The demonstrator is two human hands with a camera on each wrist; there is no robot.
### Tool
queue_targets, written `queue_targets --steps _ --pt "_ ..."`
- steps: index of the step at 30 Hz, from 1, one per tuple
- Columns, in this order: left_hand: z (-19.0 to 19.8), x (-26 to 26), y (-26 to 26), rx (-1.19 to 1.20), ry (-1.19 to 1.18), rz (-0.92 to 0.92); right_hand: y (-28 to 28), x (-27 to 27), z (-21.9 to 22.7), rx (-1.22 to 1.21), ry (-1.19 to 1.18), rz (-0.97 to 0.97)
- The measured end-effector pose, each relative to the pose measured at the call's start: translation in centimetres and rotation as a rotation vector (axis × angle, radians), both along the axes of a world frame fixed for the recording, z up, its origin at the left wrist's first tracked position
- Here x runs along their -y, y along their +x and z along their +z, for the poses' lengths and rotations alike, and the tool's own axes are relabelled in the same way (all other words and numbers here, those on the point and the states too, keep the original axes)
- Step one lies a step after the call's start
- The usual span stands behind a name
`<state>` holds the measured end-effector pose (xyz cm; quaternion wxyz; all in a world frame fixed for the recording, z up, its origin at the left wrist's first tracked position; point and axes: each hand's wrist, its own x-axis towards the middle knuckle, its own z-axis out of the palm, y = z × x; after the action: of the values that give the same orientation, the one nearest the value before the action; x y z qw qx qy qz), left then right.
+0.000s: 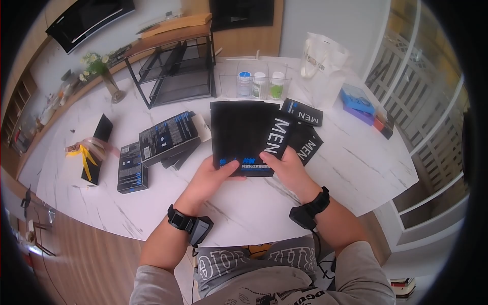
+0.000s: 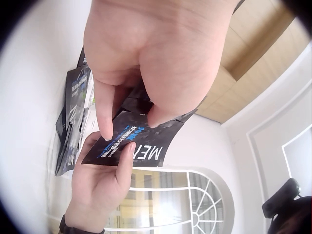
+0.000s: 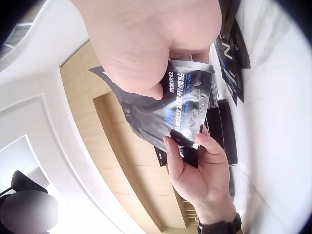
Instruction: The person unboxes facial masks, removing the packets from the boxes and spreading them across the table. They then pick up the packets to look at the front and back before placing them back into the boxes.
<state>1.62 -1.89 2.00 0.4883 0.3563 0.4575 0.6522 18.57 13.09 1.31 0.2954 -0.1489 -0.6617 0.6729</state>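
Two overlapping black foil sachets are held over the front of the table. My left hand (image 1: 206, 175) pinches the lower left corner of the left sachet (image 1: 236, 129), thumb on its face and fingers mostly hidden behind. Its lower edge carries blue and white print. My right hand (image 1: 297, 175) grips the right sachet (image 1: 274, 134), lettered MEN, with the thumb on its lower part. In the right wrist view the left sachet (image 3: 187, 102) looks slightly bent between both hands. More MEN sachets (image 1: 304, 113) lie on the table just beyond my right hand.
Black printed boxes (image 1: 133, 170) lie at the left, near a ribboned box (image 1: 94, 152). Behind stand a mesh desk rack (image 1: 178, 86), a clear organizer (image 1: 229, 86) with bottles, and a white bag (image 1: 323, 66). Blue and purple boxes (image 1: 358, 101) sit at the right on the marbled table (image 1: 371, 168).
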Motion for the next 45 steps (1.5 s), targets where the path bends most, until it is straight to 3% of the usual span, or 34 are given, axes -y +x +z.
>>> queue_targets --steps 7,10,12,13,14,16,17,20,21,24,27,30,31,34,39,42,45 --pt "0.2 0.1 0.4 -0.093 -0.049 -0.063 -0.6 -0.1 -1.3 0.016 0.1 -0.003" --pt "-0.3 0.0 0.4 -0.071 -0.022 -0.043 -1.1 0.5 -0.9 -0.147 0.04 -0.001" --pt "-0.5 -0.1 0.4 -0.085 -0.001 -0.01 -1.8 0.9 -0.8 -0.295 0.071 -0.197" --pt "-0.5 -0.3 0.5 -0.109 0.003 0.015 -1.4 0.1 -1.6 -0.121 0.274 -0.443" --pt "-0.3 -0.3 0.4 -0.141 0.011 0.046 -1.3 0.0 -1.6 -0.158 0.243 -0.492" --pt "-0.3 -0.3 0.7 -0.211 0.046 0.093 -0.6 -0.6 -1.8 -0.055 0.119 -0.211" --pt "-0.9 -0.5 0.6 -0.305 0.037 0.096 -0.9 -0.1 -1.9 -0.071 0.168 -0.13" --pt "0.0 -0.4 0.9 -1.04 0.207 0.178 -1.3 2.0 -1.3 -0.084 0.285 0.022" --pt "-0.1 -0.5 1.1 -1.03 0.21 0.211 -1.3 2.5 -1.3 -0.076 0.306 0.041" --pt "0.8 0.5 1.9 -1.042 0.079 0.087 -1.4 3.1 -1.1 -0.079 0.262 0.079" --pt "0.7 0.4 1.8 -1.224 0.21 0.055 -1.7 2.3 -1.0 -0.047 0.231 0.015" --pt "0.0 0.0 1.1 -1.218 0.27 0.18 -1.1 1.1 -0.8 0.0 0.017 -0.097" --pt "-0.2 -0.2 0.9 -1.179 0.26 0.269 -1.2 0.8 -0.9 -0.124 -0.053 -0.081" --pt "-0.6 -0.5 0.4 -0.807 0.106 0.414 -0.9 0.0 -0.9 -0.199 -0.153 -0.088" --pt "-1.2 -0.7 -1.0 -0.127 -0.018 -0.109 -0.5 0.1 -0.9 -0.178 -0.302 0.141" --pt "-0.6 -0.3 -1.1 -0.163 -0.147 -0.196 -0.4 0.4 -0.7 -0.139 -0.263 0.166" --pt "0.1 0.1 -0.2 0.081 -0.122 -0.231 -0.3 0.4 -0.5 -0.104 -0.215 0.141"
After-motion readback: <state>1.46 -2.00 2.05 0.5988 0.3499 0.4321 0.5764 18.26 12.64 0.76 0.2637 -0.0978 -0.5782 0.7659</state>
